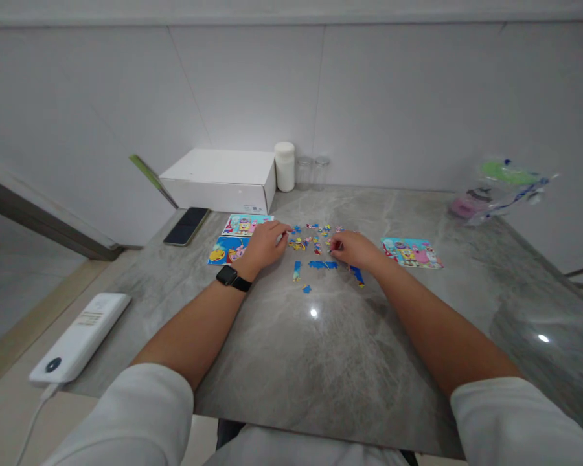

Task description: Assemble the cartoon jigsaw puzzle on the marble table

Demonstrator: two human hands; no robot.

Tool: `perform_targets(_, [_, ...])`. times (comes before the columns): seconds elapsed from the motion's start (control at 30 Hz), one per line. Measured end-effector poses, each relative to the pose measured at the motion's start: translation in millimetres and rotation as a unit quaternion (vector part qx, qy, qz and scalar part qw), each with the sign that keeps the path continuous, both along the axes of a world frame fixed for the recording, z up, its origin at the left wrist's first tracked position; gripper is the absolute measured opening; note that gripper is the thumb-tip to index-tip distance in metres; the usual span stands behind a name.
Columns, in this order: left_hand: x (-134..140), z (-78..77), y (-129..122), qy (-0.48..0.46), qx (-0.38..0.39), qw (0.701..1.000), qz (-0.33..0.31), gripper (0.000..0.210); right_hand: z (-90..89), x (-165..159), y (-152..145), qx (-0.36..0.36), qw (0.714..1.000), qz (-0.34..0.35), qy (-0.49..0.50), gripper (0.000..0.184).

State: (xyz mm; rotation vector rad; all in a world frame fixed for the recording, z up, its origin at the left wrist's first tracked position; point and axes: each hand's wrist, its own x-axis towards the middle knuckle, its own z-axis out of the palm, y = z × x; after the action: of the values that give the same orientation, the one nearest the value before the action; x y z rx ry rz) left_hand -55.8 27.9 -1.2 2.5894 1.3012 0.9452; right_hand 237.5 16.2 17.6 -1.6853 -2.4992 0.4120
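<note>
Small loose jigsaw pieces (298,244) in blue, yellow and red lie scattered on the grey marbled table. My left hand (268,243), with a black watch on its wrist, rests at their left edge, fingers stretched out and holding nothing. On the other side, my right hand (354,249) is closed in a pinch among the pieces; whatever is between its fingertips is too small to make out. Just in front are a joined blue strip (323,265), a short upright strip (297,270), a slanted blue strip (357,276) partly under my right hand, and a single blue piece (306,289).
Cartoon picture cards (223,250) lie partly behind my left hand, another card (412,252) to the right. Around the table are a phone (187,226), white box (218,178), white bottle (284,167), two clear glasses (313,173), plastic bag (498,191) and corded white device (80,336).
</note>
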Motion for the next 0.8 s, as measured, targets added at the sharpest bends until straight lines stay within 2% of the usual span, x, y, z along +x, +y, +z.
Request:
perform_targets(0.07, [8,6.0,-6,-0.031,-0.03,0.999,-0.016,0.027,2.0,-1,-1,-0.003,0.999,-0.01,0.037,0.012])
perform_targets(0.17, [24,15.2,-16,-0.112,-0.141,0.983,-0.032,0.026,4.2,-4,-1,-0.014,0.992,-0.01,0.125,0.01])
perform_targets(0.23, [35,19.5,-23,-0.153,-0.221,0.962,-0.051,0.027,6.1,-6,-2,-0.035,0.979,0.003,0.2,0.013])
perform_targets(0.33, [48,21.0,-32,-0.203,-0.288,0.933,-0.071,0.028,10.6,-10,-5,-0.071,0.949,0.026,0.305,0.025])
perform_targets(0.43, [55,16.0,-36,-0.223,-0.31,0.921,-0.08,0.028,15.7,-14,-8,-0.093,0.929,0.032,0.356,0.033])
perform_targets(0.63, [60,2.9,-33,-0.249,-0.328,0.906,-0.098,0.03,19.5,-16,-10,-0.111,0.917,0.017,0.384,0.036])
perform_targets(0.8, [59,4.6,-33,-0.265,-0.331,0.901,-0.097,0.027,19.2,-15,-9,-0.117,0.906,-0.017,0.407,0.037])
